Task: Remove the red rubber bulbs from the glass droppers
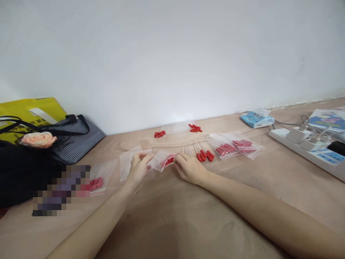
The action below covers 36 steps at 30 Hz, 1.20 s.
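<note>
My left hand (139, 166) and my right hand (189, 167) hold a small clear zip bag (162, 160) between them just above the wooden table (172, 216). Each hand pinches one end of it. Red-capped pieces show inside the bag. Loose clear droppers with red bulbs (202, 153) lie just beyond my right hand. Empty clear bags (126, 162) lie flat under and beside my left hand.
Filled bags (234, 146) lie to the right, another filled bag (98, 180) to the left. Red bulbs (159, 134) and more droppers (194, 127) rest near the white wall. Striped and yellow bags (67, 138) stand left. A power strip (309, 147) and a tissue pack (256, 118) sit right.
</note>
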### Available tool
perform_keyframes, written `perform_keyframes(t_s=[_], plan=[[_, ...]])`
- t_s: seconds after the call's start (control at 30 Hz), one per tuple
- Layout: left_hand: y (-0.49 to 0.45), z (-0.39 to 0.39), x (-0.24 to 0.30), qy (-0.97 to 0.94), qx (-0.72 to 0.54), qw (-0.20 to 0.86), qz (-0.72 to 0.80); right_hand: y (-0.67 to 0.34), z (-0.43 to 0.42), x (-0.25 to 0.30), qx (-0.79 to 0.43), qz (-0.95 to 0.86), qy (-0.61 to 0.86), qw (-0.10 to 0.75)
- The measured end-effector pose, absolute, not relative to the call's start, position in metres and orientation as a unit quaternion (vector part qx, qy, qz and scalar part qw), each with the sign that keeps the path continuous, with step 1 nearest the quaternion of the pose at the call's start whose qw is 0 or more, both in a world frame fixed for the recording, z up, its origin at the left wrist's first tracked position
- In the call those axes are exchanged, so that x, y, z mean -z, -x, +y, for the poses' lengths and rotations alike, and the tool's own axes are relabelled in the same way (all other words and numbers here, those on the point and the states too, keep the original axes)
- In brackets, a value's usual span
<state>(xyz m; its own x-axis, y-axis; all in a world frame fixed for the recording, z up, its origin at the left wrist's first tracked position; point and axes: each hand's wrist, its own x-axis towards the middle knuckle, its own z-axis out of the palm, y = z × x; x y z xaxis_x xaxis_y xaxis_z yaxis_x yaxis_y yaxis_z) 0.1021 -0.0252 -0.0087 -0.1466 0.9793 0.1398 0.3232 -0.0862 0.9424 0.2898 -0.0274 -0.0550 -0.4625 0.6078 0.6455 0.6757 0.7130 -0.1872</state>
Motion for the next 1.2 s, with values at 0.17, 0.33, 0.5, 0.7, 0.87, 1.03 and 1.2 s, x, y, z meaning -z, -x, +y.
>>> perform_keyframes(t_s=[0.17, 0.33, 0.5, 0.7, 0.87, 1.03, 1.2], plan=[[-0.108, -0.037, -0.01, -0.435, -0.229, 0.639, 0.592, -0.292, -0.027, 0.052, -0.012, -0.794, 0.417, 0.441], [-0.125, -0.038, -0.004, -0.334, -0.297, 0.728, 0.52, -0.293, -0.032, 0.048, 0.046, -0.808, 0.399, 0.431], [-0.132, -0.021, 0.007, -0.252, -0.401, 0.749, 0.464, -0.29, -0.036, 0.048, 0.112, -0.865, 0.309, 0.38], [-0.13, -0.013, 0.013, -0.232, -0.438, 0.735, 0.462, -0.289, -0.038, 0.048, 0.079, -0.841, 0.357, 0.4], [-0.128, -0.013, 0.021, -0.24, -0.486, 0.71, 0.449, -0.287, -0.035, 0.053, 0.007, -0.771, 0.441, 0.459], [-0.131, -0.016, 0.023, -0.254, -0.487, 0.718, 0.428, -0.284, -0.031, 0.057, -0.038, -0.762, 0.426, 0.486], [-0.134, -0.021, 0.023, -0.262, -0.482, 0.723, 0.42, -0.284, -0.03, 0.055, -0.089, -0.728, 0.428, 0.528]])
